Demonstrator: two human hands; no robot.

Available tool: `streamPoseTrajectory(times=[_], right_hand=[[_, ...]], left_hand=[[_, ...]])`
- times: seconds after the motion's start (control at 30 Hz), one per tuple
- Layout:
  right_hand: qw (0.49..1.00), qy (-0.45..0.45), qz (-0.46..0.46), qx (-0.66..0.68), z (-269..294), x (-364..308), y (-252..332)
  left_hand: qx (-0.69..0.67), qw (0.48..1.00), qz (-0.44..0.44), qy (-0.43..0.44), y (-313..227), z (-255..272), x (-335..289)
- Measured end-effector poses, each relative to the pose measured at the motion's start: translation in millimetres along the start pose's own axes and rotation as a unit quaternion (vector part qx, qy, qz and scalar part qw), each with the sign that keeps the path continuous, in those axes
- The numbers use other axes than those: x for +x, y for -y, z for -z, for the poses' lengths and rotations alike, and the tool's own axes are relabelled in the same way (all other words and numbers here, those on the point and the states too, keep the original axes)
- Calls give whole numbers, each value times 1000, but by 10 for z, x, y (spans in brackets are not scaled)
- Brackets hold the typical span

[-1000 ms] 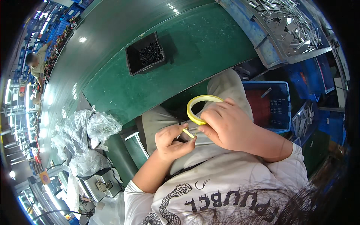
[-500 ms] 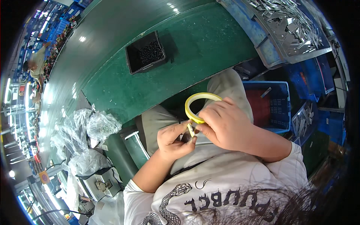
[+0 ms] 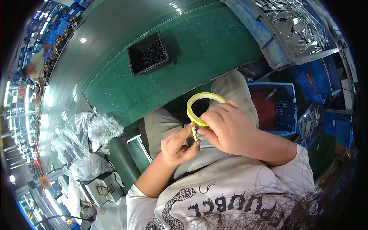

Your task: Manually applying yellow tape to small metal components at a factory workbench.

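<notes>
A roll of yellow tape (image 3: 190, 109) is held above my lap, its ring standing out on the far side of my right hand (image 3: 231, 128). My right fingers and thumb are closed on the roll's near edge. Facing it, my left hand (image 3: 178, 146) pinches a small flat piece with yellow on it (image 3: 194, 133) between thumb and forefinger. The piece lies close below the roll, and the tips of both hands nearly meet there. Fingers partly cover the piece, so its kind cannot be made out.
A black bin (image 3: 148, 54) of small dark parts stands on the green table (image 3: 207, 42). At the upper right a blue-grey bin (image 3: 274, 53) holds metal strips. A blue crate (image 3: 294, 109) sits right of my leg. Plastic bags (image 3: 103, 130) lie at left; a person (image 3: 36, 69) is far left.
The tape roll has shifted slightly left and up with my right hand. My left hand keeps its pinch on the small piece, which has turned a little.
</notes>
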State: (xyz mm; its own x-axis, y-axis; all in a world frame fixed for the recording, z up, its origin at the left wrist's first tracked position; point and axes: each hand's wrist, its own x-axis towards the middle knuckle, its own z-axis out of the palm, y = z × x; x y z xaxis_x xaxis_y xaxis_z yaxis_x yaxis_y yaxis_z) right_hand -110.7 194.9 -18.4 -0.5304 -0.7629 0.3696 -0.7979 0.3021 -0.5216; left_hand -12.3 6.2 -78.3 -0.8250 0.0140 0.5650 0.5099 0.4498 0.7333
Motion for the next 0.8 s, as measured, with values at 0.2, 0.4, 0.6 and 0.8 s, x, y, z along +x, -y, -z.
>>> streamPoseTrajectory(times=[0.2, 0.4, 0.6, 0.8], right_hand=[[1000, -9, 0, -2, -21, 2, 9], [998, -33, -8, -49, -56, 1, -10], [997, -45, -15, -54, -72, 36, -13], [997, -46, -23, -55, -115, 47, -14]], left_hand=[[42, 999, -15, 16, -42, 17, 48], [42, 997, 21, 65, -102, 8, 113], [-19, 994, 110, 21, -227, -67, 148], [-92, 978, 187, -18, -265, -123, 126]])
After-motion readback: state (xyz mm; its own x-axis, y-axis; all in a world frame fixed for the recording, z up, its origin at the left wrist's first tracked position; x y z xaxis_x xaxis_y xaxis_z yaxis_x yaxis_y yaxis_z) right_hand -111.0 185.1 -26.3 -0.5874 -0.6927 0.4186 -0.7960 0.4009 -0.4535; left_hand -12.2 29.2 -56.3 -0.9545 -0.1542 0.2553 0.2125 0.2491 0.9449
